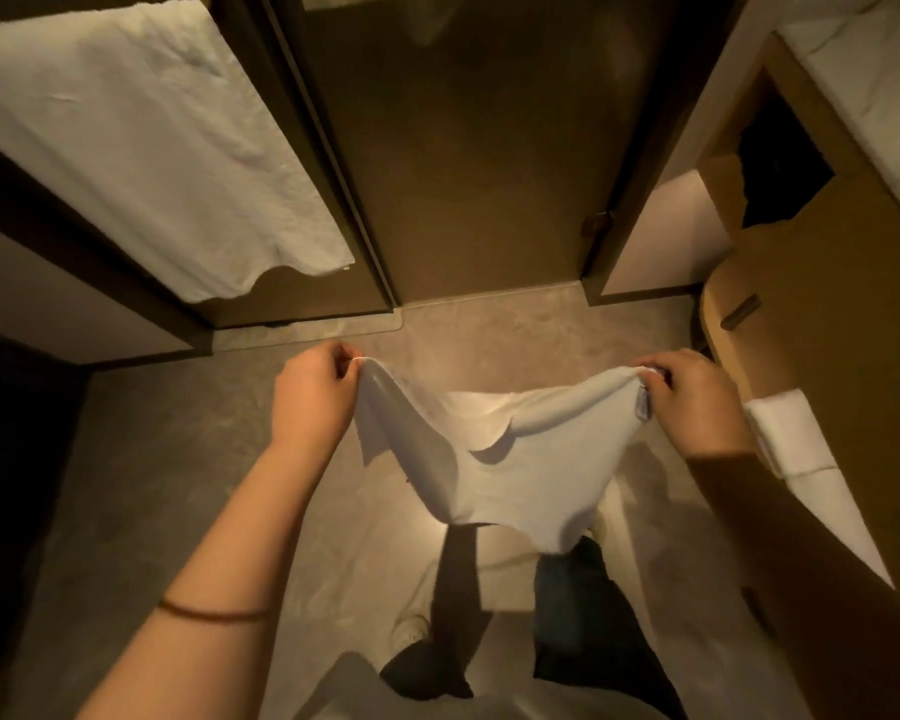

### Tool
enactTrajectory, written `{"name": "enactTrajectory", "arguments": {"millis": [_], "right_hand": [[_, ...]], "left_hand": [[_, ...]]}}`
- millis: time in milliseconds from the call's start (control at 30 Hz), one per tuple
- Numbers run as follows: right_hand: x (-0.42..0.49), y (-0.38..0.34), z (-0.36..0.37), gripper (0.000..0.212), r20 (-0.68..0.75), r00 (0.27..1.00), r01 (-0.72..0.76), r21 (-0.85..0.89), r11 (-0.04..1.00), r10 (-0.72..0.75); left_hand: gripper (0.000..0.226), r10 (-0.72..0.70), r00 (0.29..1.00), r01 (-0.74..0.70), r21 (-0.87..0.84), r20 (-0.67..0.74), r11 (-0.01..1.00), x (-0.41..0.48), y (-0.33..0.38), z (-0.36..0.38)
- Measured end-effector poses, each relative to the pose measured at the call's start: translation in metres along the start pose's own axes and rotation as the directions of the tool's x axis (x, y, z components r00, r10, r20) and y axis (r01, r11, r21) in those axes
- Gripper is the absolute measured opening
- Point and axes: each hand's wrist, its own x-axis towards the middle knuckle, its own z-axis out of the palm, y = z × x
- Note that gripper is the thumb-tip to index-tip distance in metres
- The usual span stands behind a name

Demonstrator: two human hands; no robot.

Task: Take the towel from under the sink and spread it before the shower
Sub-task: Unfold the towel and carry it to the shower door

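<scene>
Fabric at far left on my feed is a hanging towel (141, 148). Then the left hand (315, 392), fingers curled, pinches one corner of the towel (489, 459), which sags in mid-air over the floor (152, 459) before the glass door (463, 174). The right hand (697, 402) pinches the other corner, beside a wooden cabinet (827, 330).

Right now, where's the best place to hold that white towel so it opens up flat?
By its two top corners, one from each side, as the left hand and right hand pinch them. The towel sags in the middle and hangs free below, so drawing the corners apart should flatten it.
</scene>
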Motion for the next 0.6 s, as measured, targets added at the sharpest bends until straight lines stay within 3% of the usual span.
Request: {"name": "enactTrajectory", "arguments": {"millis": [167, 300, 400, 533, 600], "right_hand": [[0.079, 0.021, -0.011, 0.018, 0.117, 0.99, 0.078, 0.039, 0.996, -0.082], [0.128, 0.029, -0.007, 0.015, 0.028, 0.966, 0.255, 0.043, 0.966, -0.256], [0.175, 0.038, 0.006, 0.017, 0.16, 0.942, 0.309, -0.079, 0.948, -0.294], [0.23, 0.046, 0.033, 0.025, 0.103, 0.981, 0.163, 0.011, 0.987, -0.163], [0.258, 0.049, 0.049, 0.024, 0.048, 0.984, 0.17, 0.005, 0.985, -0.17]], "left_hand": [[0.015, -0.087, 0.996, 0.087, -0.006, -0.022, 0.996, 0.042, 0.044, 0.037], [0.014, -0.139, 0.989, 0.139, -0.006, -0.053, 0.99, 0.077, 0.057, 0.062], [0.014, -0.158, 0.986, 0.157, -0.02, -0.051, 0.987, 0.112, 0.056, 0.083], [0.014, -0.134, 0.987, 0.129, -0.06, -0.085, 0.99, 0.166, 0.044, 0.12], [0.014, -0.09, 0.989, 0.082, -0.073, -0.114, 0.994, 0.197, 0.037, 0.139]]}}
